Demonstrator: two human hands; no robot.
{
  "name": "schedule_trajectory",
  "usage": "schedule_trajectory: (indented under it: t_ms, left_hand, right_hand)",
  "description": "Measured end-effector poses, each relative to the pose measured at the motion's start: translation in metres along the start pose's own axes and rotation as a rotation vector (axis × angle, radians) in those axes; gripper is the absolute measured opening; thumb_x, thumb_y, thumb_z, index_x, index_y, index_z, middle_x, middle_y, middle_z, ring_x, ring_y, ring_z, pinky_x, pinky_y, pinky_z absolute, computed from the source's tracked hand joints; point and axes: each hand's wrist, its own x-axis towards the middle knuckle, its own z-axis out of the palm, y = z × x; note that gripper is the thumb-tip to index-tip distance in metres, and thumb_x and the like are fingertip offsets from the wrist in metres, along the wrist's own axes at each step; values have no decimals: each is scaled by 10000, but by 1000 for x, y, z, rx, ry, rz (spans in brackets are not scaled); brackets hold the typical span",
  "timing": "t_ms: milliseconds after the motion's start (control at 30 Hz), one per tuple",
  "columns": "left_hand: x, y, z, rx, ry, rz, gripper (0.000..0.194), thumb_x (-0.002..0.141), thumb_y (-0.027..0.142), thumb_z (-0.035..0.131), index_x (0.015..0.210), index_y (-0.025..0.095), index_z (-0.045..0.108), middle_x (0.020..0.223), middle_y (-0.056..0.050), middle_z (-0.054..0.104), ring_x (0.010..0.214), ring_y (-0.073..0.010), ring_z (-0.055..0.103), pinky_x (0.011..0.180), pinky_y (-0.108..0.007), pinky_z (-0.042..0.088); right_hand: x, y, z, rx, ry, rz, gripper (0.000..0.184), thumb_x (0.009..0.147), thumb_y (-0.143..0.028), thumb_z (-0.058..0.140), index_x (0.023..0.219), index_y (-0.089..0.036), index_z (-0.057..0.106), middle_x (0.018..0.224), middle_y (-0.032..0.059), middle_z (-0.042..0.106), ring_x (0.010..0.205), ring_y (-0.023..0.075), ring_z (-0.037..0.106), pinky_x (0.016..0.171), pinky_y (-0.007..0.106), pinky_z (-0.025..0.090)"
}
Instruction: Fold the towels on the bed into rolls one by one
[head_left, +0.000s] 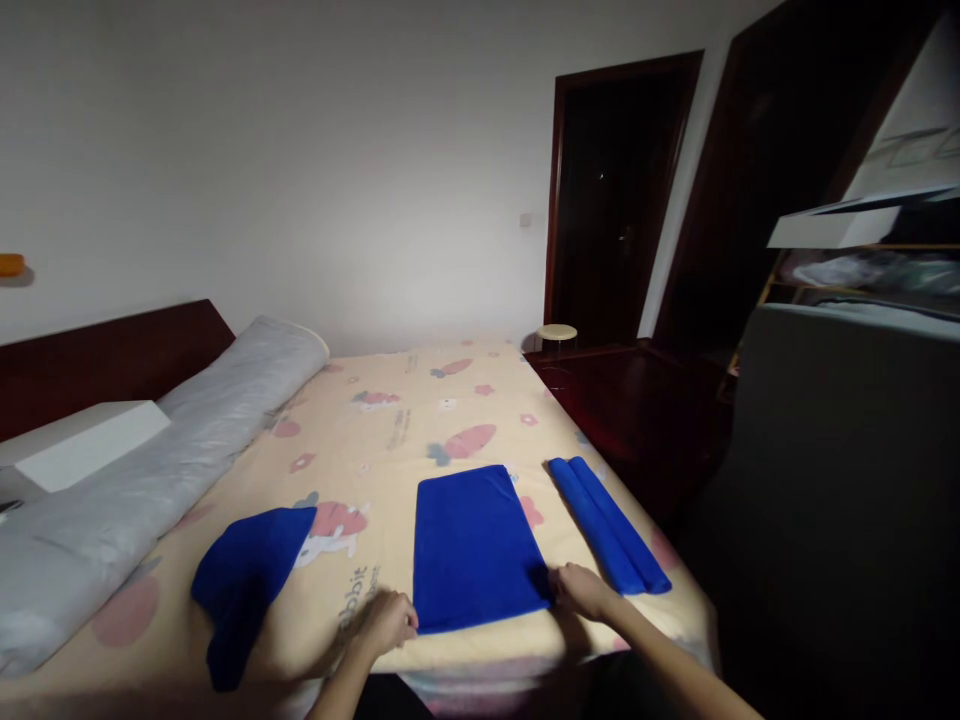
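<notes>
A blue cloth (pixel 476 550) lies flat as a rectangle near the front edge of the bed. My left hand (pixel 390 622) is closed at its near left corner, fingertips pinched on the edge. At the near right corner, my right hand (pixel 583 590) also pinches the cloth. Just right of it, rolled blue cloth (pixel 607 525) forms two long rolls side by side. Over on the left, a loose, crumpled blue cloth (pixel 251 570) rests unevenly on the bedsheet.
The bed (pixel 409 400) has a cream sheet with carrots and rabbits. A long grey rolled bedding (pixel 195 430) and a white box (pixel 90 440) are by the headboard (pixel 112 350). A stool (pixel 557 332) stands beyond the bed, a dark covered shelf (pixel 840 450) at right.
</notes>
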Motion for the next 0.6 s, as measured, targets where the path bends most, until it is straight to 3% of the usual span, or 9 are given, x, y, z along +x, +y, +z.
schedule_trajectory:
  t_ms: [300,600]
  left_hand:
    - [4,-9,2,271,-37,76,122,642,333,632,576,274,717,545,-12,685,595,-224,628,651,-337,442]
    - [8,-11,4,426,-66,48,230,628,241,559,730,239,765,644,-3,742,644,-167,644,614,-254,425]
  right_hand:
    - [-1,-1,0,-46,-15,-6,297,668,-92,520,826,-200,748,816,77,745,765,241,672,616,280,365]
    - [1,-1,1,-75,-34,-19,314,632,-85,529,830,-190,748,814,82,741,742,235,661,591,265,341]
